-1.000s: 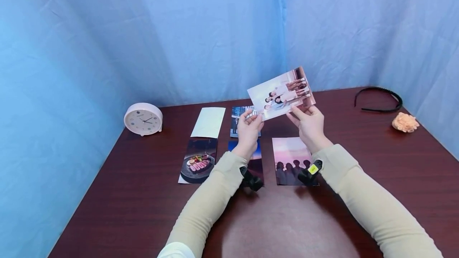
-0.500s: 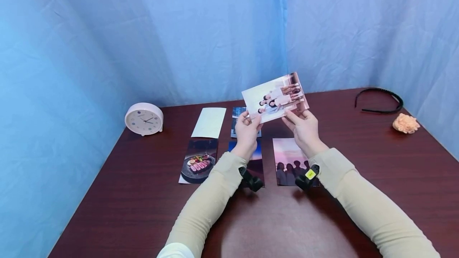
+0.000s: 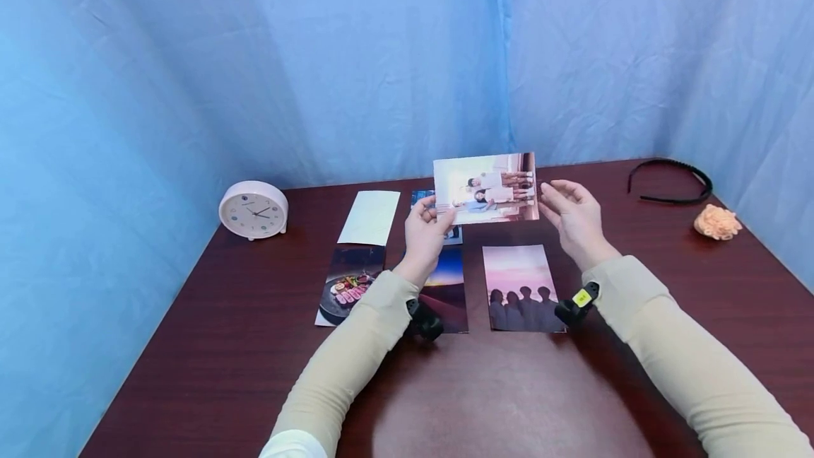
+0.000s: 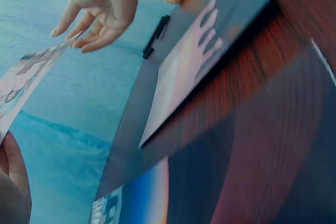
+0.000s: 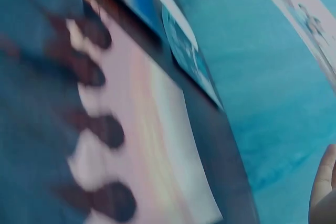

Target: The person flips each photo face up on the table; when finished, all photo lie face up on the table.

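My left hand pinches the lower left corner of a group photo print, held sideways above the far part of the table. Just off its right edge is my right hand, fingers loosely extended with nothing in them. The right wrist view shows a gap between the right hand's fingers and the print. Beneath lie a pink print with silhouettes, a dark sunset print partly under the left wrist, and a bluish print mostly hidden behind the left hand and held photo.
Left of these lie a steak photo and a pale, blank-looking print. A round white clock stands at the table's left edge. Toward the right are a black headband and a peach scrunchie-like puff. Blue curtains hang behind.
The group photo has come down and turned closer to level. My right hand has let go of its right edge and moved off to the right; the left keeps hold.
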A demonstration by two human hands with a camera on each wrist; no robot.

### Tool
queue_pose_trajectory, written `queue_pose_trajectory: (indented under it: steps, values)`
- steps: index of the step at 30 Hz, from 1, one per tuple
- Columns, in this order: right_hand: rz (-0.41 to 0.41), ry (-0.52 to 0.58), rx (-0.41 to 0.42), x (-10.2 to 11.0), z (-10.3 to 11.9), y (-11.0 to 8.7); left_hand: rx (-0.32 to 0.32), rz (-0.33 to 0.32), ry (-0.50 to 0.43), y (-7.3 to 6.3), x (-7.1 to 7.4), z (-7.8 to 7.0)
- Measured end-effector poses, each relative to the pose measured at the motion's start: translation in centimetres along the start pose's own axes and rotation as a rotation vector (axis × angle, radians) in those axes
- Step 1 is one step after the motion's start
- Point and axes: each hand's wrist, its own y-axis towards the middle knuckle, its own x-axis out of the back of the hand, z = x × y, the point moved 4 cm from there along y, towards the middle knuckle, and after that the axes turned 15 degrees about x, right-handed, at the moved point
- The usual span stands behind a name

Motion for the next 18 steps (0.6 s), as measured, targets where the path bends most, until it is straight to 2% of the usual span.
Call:
queue_pose_trajectory:
  steps: [2,4,9,11,14,18]
  values:
    - [0.049,-0.068,0.027,0.4,0.4,0.3,-0.019,0.014,0.084,-0.2,0.4,-0.3]
    - [0.118,-0.187,0.066,0.7,0.9,0.6,-0.032,0.04,0.162,-0.3,0.8,-0.7]
    - [0.329,-0.637,0.162,1.0,2.0,1.0,-0.088,0.129,0.369,-0.6,1.5,-1.8]
    - [0.416,-0.78,0.176,0.8,2.2,1.1,-0.122,0.166,0.453,-0.7,1.6,-2.4]
    - [0.544,-0.867,0.169,0.4,2.3,1.1,-0.181,0.232,0.551,-1.0,1.6,-3.5]
    - [0.695,-0.915,0.161,-0.3,2.4,0.9,-0.231,0.31,0.641,-1.1,1.5,-4.7]
